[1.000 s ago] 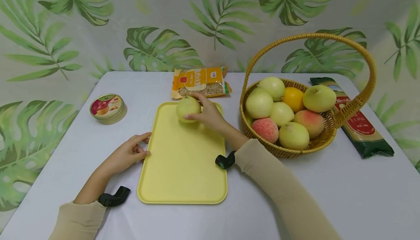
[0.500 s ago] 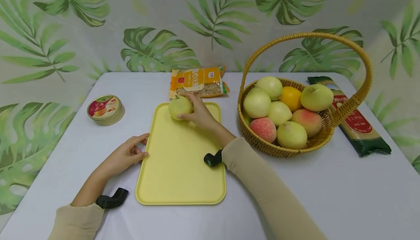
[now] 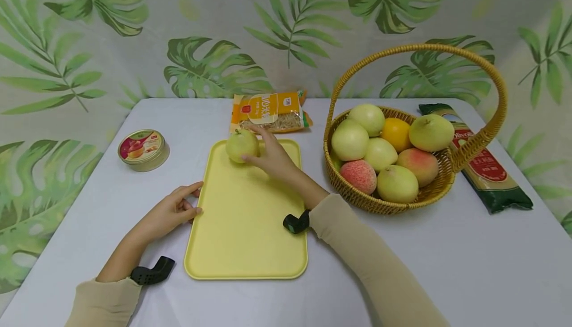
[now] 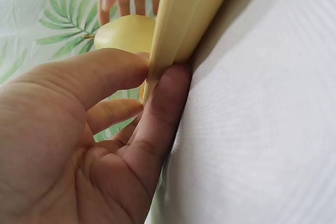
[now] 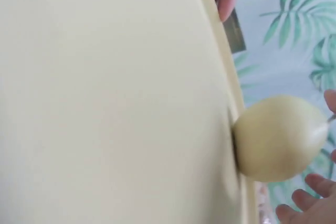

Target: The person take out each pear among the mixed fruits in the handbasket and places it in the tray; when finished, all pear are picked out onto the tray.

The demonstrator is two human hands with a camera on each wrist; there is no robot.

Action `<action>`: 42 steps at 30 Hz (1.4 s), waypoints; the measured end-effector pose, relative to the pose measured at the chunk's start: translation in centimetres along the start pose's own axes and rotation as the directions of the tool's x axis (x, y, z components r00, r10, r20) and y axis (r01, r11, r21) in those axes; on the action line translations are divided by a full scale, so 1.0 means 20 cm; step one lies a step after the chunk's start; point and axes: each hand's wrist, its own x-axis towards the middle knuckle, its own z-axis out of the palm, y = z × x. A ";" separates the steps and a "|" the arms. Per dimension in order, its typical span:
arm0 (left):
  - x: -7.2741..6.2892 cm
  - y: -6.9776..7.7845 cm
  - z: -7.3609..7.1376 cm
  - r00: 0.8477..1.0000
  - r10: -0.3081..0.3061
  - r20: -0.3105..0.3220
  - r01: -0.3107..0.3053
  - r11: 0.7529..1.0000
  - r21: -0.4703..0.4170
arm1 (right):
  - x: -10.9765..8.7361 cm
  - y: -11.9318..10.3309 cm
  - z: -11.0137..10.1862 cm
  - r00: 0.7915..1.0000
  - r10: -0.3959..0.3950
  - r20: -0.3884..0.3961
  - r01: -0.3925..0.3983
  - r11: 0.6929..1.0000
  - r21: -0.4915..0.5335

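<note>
A pale yellow-green pear [image 3: 242, 146] with a short stem rests on the far left part of the yellow tray [image 3: 246, 228]. My right hand [image 3: 274, 157] is just right of it, thumb and fingers spread. In the right wrist view a gap shows between the pear [image 5: 281, 139] and the fingertips [image 5: 303, 200]. My left hand [image 3: 172, 210] holds the tray's left edge. The left wrist view shows its thumb on the rim and a finger under the tray [image 4: 176, 19].
A wicker basket [image 3: 389, 207] of pears, peaches and an orange fruit stands right, its tall handle arching over. Behind it lies a green-and-red packet [image 3: 489, 170]. An orange food bag [image 3: 270, 112] lies beyond the tray, and a round tin [image 3: 143, 151] stands left.
The pear has moved a little left on the tray with my right hand, which has since loosened its grip and drawn slightly right. My left hand stays at the tray's edge.
</note>
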 end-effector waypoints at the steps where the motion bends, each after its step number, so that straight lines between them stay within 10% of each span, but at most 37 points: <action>1: 0.00 0.00 0.00 1.000 0.001 0.000 -0.001 1.000 -0.001 | -0.02 -0.01 -0.02 1.000 -0.018 -0.001 0.018 1.000 -0.008; 10: 0.00 0.00 0.00 1.000 0.001 0.008 0.000 1.000 -0.016 | -0.25 -0.14 -0.23 0.952 -0.301 -0.057 0.289 0.943 -0.163; 17: -0.01 0.01 0.00 1.000 -0.001 0.004 0.002 1.000 -0.021 | -0.40 -0.18 -0.44 0.794 -0.585 -0.163 0.527 0.797 -0.295; 25: 0.00 0.00 0.00 1.000 -0.009 0.006 0.009 1.000 -0.018 | -0.53 -0.12 -0.71 0.668 -0.677 -0.308 0.519 0.721 -0.458; 42: -0.01 0.01 0.00 1.000 -0.018 0.007 0.018 1.000 -0.018 | -0.68 0.05 -1.10 0.746 -0.475 -0.466 0.155 0.805 -0.573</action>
